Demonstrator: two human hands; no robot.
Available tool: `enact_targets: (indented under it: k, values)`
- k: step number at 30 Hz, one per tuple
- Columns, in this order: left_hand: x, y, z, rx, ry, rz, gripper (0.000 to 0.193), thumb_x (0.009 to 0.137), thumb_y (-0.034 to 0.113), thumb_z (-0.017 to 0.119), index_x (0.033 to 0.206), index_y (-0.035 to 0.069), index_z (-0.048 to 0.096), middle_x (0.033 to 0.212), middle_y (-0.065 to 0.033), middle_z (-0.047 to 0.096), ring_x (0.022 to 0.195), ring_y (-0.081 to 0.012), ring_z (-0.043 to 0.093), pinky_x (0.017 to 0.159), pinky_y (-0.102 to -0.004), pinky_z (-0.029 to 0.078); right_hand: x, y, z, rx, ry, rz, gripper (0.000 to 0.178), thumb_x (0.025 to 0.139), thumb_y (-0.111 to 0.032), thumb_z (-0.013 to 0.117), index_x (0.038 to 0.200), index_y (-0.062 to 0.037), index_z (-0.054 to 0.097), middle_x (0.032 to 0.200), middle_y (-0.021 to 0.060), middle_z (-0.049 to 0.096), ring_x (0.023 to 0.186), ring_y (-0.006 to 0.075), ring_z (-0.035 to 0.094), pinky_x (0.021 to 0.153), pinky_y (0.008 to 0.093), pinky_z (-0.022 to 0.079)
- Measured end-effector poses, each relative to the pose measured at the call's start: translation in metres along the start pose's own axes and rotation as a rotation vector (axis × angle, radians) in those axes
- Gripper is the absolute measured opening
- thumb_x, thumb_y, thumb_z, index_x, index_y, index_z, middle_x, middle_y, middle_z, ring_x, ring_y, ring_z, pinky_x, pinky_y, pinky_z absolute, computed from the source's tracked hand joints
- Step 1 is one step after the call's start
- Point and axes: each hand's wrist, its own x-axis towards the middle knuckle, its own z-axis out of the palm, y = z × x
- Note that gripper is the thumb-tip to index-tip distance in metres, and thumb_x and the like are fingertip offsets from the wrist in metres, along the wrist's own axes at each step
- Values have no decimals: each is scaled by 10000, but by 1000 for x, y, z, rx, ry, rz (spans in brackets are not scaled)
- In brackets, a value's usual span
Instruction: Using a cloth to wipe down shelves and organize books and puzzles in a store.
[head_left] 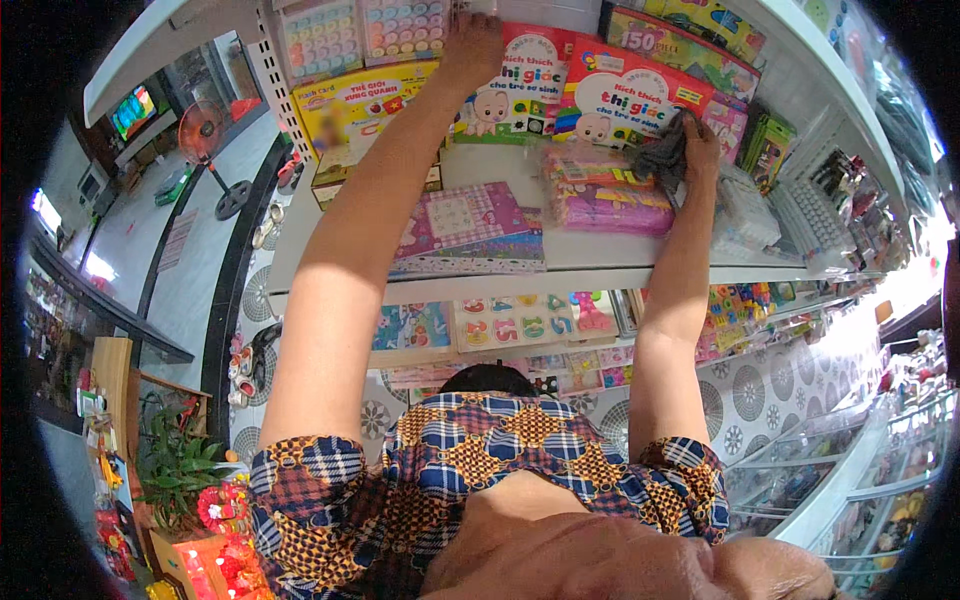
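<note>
My right hand (702, 150) is closed on a dark grey cloth (662, 158), which hangs in front of a red flash card pack (625, 92). My left hand (474, 52) reaches to the back of the white shelf (480, 165), its fingers curled at the top edge of the view beside another red pack (535, 70); what they grip is hidden. Below the cloth lies a stack of pink and purple wrapped packs (610, 200). A yellow flash card box (355, 105) stands behind my left forearm, and pink checked books (470, 215) lie near the shelf's front.
Trays of pastel round pieces (320, 40) stand at the back left. Clear plastic boxes (745, 210) and a white keyboard (815, 215) sit at the right. A lower shelf holds number boards (515, 320). A standing fan (203, 135) and a potted plant (175, 460) are off to the left.
</note>
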Motion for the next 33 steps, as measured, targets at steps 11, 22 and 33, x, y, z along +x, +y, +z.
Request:
enact_targets:
  k: [11, 22, 33]
  values:
    - [-3, -10, -17, -279, 125, 12, 377, 695, 278, 631, 1008, 86, 545, 1010, -140, 497, 973, -312, 425, 814, -441, 363, 11, 14, 2, 3, 239, -87, 367, 760, -255, 598, 952, 57, 580, 864, 187, 609, 804, 280, 580, 698, 371, 422]
    - [-11, -44, -51, -863, -36, -212, 418, 678, 430, 650, 840, 46, 611, 716, -140, 606, 697, -271, 594, 635, -369, 471, 10, 11, 5, -309, 457, -129, 397, 780, -291, 562, 947, 68, 571, 856, 235, 594, 808, 390, 562, 701, 430, 430]
    - [-50, -39, -50, -1054, 59, -576, 349, 762, 339, 619, 905, 22, 581, 725, -86, 593, 643, -144, 518, 598, -286, 414, 23, 20, 14, -351, 465, -8, 379, 797, -292, 527, 942, 56, 569, 880, 248, 585, 814, 393, 561, 696, 462, 437]
